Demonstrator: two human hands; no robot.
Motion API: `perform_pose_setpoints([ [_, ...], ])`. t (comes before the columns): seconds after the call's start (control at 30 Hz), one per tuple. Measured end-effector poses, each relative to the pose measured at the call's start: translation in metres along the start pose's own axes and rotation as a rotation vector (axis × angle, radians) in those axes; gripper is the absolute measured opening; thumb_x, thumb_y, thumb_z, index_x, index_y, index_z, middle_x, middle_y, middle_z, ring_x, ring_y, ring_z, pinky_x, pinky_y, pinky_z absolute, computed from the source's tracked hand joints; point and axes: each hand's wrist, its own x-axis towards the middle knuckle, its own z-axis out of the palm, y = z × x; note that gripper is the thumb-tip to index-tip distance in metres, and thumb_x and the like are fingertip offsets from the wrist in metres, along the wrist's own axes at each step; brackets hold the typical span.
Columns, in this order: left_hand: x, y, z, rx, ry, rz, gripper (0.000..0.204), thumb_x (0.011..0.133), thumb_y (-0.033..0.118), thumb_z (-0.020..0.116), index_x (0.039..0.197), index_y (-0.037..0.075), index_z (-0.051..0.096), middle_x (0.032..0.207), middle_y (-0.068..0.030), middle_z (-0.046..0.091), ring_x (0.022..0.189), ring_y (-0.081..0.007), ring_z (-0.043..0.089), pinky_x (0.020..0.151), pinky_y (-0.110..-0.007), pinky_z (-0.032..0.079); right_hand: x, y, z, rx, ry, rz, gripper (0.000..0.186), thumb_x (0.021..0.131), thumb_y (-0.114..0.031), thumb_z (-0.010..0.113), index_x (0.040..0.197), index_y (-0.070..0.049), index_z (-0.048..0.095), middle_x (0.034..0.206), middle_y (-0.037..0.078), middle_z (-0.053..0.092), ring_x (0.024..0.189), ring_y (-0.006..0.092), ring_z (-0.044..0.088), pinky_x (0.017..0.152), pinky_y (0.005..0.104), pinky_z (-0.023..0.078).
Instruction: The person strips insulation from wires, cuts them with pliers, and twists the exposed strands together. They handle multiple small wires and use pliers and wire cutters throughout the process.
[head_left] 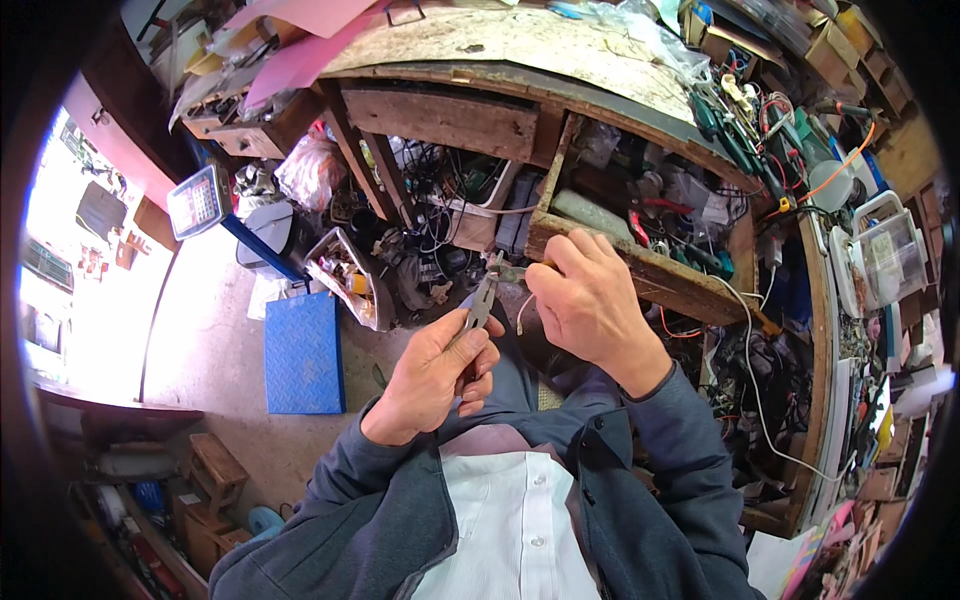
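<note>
My left hand [435,375] is closed round the handles of metal pliers [482,302], their jaws pointing up and away from me. At the jaw tips is a small grey metal piece [510,272] that reaches toward my right hand [595,305]. The fingers of that hand are curled in a pinch, with a bit of orange showing beside them. From under them hangs a thin pale cable [522,315] with a small end. The right fingertips are mostly hidden, so what else they grip cannot be made out. Both hands are held above my lap.
Beyond my right hand, an open wooden drawer [650,270] holds tools and red-handled pliers [640,228]. A cluttered workbench [500,45] runs along the far side. A blue platform scale [305,355] and a parts bin [350,280] stand on the floor at left.
</note>
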Motion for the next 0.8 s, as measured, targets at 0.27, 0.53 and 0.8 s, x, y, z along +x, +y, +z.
perform_pose_setpoints([
  [0.27,0.0,0.005,0.012,-0.036,-0.03,-0.033,0.021,0.109,0.019,0.045,0.119,0.002,0.047,0.079,-0.0019,0.045,0.056,-0.0099,0.043,0.046,-0.024,0.037,-0.018,-0.002,0.012,0.337,0.053,0.253,0.018,0.073,-0.001,0.072,0.071,-0.003,0.054,0.068,0.011,0.051,0.061,0.0283,0.056,0.054,0.0382,0.043],
  [0.53,0.004,0.002,0.016,-0.122,-0.069,-0.025,0.021,0.109,0.021,0.046,0.121,0.005,0.048,0.08,-0.0017,0.046,0.056,-0.0096,0.043,0.046,-0.024,0.035,-0.024,-0.006,0.015,1.253,-0.063,0.757,0.009,0.084,0.002,0.07,0.081,0.001,0.062,0.067,-0.008,0.05,0.064,0.0033,0.048,0.058,0.0236,0.04],
  [0.8,0.007,-0.011,0.025,-0.148,-0.077,0.138,0.02,0.109,0.019,0.046,0.125,0.008,0.047,0.081,-0.0025,0.046,0.054,-0.0097,0.043,0.045,-0.024,0.034,-0.025,-0.024,0.033,1.528,0.174,0.858,0.018,0.081,0.008,0.07,0.074,-0.004,0.058,0.07,-0.007,0.049,0.067,0.0007,0.046,0.064,0.0191,0.044],
])
